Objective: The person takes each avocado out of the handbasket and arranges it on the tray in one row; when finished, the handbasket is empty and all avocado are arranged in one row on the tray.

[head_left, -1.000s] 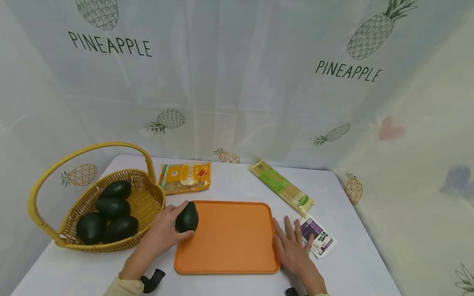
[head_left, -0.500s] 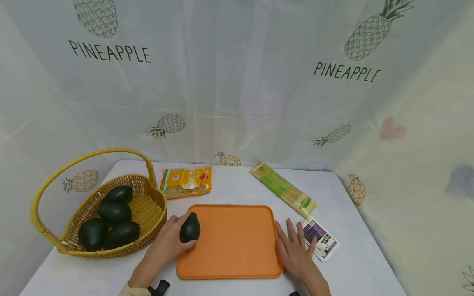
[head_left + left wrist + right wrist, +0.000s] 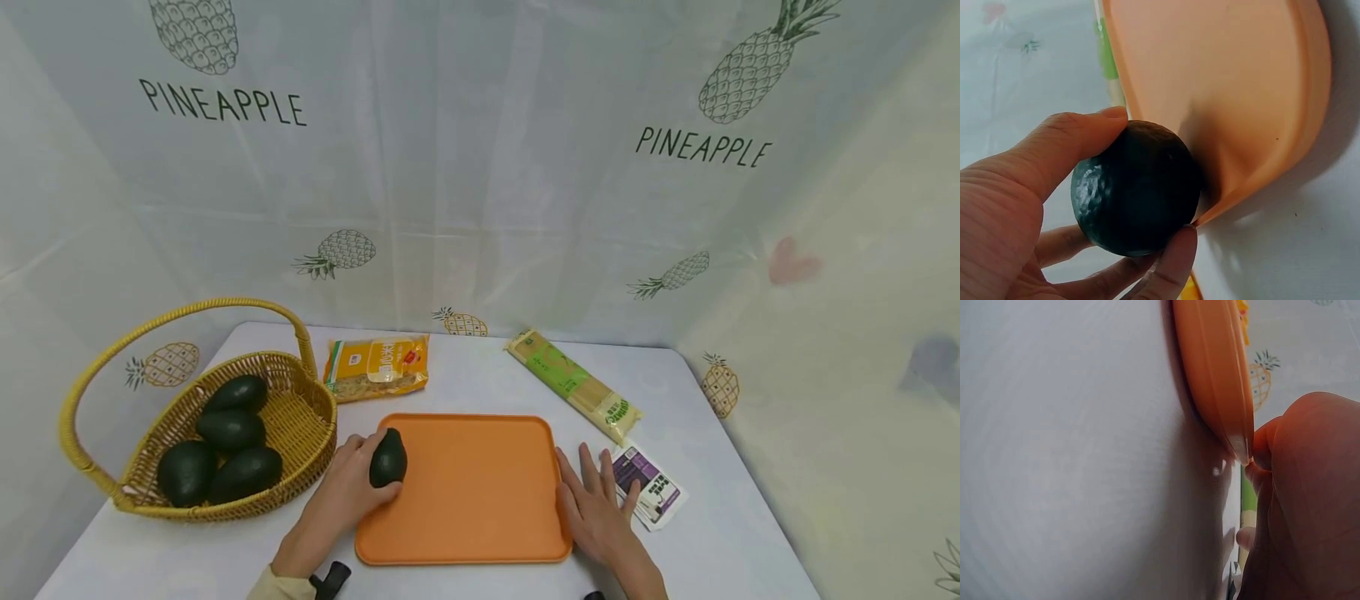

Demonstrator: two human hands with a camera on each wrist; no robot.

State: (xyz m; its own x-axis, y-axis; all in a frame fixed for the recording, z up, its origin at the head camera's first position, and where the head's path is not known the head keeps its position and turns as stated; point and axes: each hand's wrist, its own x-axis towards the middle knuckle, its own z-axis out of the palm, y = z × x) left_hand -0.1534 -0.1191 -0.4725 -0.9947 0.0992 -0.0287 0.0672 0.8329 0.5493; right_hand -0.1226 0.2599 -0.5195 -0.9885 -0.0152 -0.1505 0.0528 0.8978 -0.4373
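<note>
My left hand (image 3: 342,498) holds a dark green avocado (image 3: 388,458) over the left edge of the orange tray (image 3: 472,492). In the left wrist view the thumb and fingers of that hand (image 3: 1029,206) curl round the avocado (image 3: 1138,187), close to the rim of the tray (image 3: 1313,81). My right hand (image 3: 604,521), fingers spread, rests at the tray's right edge. The right wrist view shows this hand (image 3: 1313,494) touching the tray's rim (image 3: 1219,375).
A yellow wicker basket (image 3: 300,412) with several avocados (image 3: 232,430) stands at the left. Behind the tray lie an orange packet (image 3: 378,367) and a green-labelled noodle pack (image 3: 573,383). A purple and white packet (image 3: 651,486) lies beside my right hand.
The left hand, with the avocado in its grip, has moved slightly right and lower in the head view. The right hand keeps its place at the tray's edge. The head view has shifted a little.
</note>
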